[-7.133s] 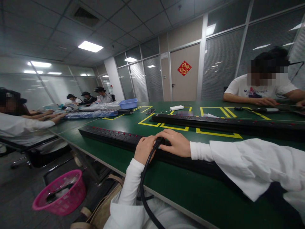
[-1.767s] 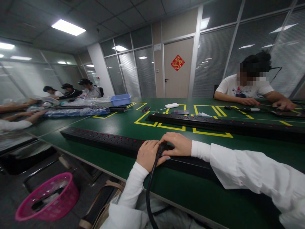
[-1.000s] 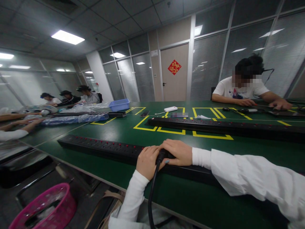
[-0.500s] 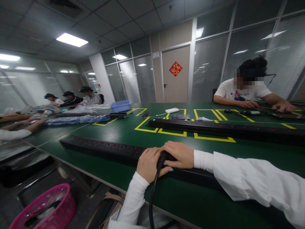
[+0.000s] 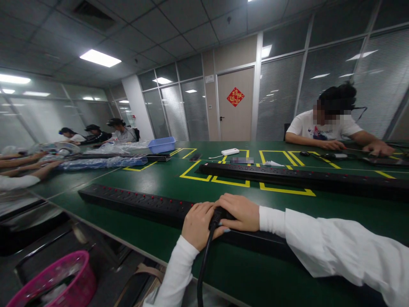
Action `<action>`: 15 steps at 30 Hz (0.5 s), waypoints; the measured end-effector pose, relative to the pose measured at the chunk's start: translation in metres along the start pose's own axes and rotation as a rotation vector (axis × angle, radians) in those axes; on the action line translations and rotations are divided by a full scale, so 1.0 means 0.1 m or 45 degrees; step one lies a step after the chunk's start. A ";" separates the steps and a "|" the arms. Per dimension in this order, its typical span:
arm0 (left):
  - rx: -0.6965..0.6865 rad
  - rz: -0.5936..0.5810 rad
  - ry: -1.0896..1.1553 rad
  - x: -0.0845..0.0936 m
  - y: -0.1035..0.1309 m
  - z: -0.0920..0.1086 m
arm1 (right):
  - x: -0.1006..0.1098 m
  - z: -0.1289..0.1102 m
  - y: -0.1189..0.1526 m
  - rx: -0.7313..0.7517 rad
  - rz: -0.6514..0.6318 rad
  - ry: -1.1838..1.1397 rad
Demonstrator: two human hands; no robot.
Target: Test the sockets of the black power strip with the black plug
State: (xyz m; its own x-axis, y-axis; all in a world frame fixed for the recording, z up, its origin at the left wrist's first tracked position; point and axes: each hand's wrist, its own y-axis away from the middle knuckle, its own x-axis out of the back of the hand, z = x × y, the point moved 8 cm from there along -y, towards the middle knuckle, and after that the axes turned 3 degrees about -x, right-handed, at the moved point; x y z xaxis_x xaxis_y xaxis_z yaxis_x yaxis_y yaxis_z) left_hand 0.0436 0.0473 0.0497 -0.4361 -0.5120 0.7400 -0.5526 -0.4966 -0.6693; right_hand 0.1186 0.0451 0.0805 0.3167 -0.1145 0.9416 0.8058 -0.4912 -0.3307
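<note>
A long black power strip (image 5: 137, 204) with a row of red dots lies across the green table in front of me. My left hand (image 5: 198, 224) and my right hand (image 5: 239, 212) meet over its middle, both wrapped round a black plug (image 5: 217, 214). From the plug a thick black cable (image 5: 204, 260) hangs down over the table's near edge. The plug sits at the strip's top face; whether its pins are in a socket is hidden by my fingers.
A second long black power strip (image 5: 303, 175) lies farther back over yellow tape marks. Beyond it are a white power bank (image 5: 230, 152) and a blue bin (image 5: 161, 145). A pink basket (image 5: 79, 277) stands below left. A person (image 5: 322, 123) sits across; other people work at left.
Both hands stay closed round the plug on the power strip. The view has shifted slightly; little else differs.
</note>
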 end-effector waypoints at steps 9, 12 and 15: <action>-0.006 -0.012 -0.014 -0.02 0.00 -0.01 | 0.00 0.01 0.00 -0.004 -0.006 -0.005; -0.012 -0.004 -0.018 -0.01 -0.01 -0.01 | 0.00 0.01 0.00 -0.004 -0.004 -0.007; -0.012 -0.011 -0.006 -0.01 -0.01 -0.01 | 0.00 0.01 0.00 -0.015 -0.012 -0.006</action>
State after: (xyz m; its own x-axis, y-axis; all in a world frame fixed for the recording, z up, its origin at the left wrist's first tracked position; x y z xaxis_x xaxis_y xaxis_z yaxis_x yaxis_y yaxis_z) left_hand 0.0437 0.0493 0.0492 -0.4281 -0.5111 0.7453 -0.5632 -0.4940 -0.6624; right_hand 0.1190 0.0462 0.0800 0.3113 -0.1060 0.9444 0.8028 -0.5025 -0.3210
